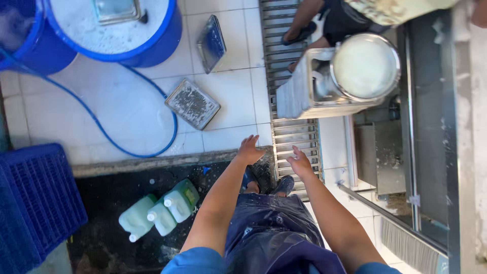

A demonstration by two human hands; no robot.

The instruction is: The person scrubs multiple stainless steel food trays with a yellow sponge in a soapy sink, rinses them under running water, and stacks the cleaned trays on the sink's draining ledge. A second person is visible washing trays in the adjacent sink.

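I look straight down at a wet tiled floor. My left hand (pixel 249 150) and my right hand (pixel 300 163) hang in front of me with fingers spread, holding nothing. Below them are my dark blue apron (pixel 271 228) and my feet by a metal floor drain grate (pixel 291 129). A flat metal tray (pixel 193 104) lies on the white tiles ahead of my left hand, and a second tray (pixel 211 43) lies further off. Neither hand touches anything.
Two blue tubs (pixel 152 45) of soapy water stand at the top left, with a blue hose (pixel 101 127) curling across the tiles. A blue crate (pixel 35 203) and three pale green jugs (pixel 160 210) sit at the left. A metal machine with a round pot (pixel 365 66) and another person's legs (pixel 309 25) are ahead.
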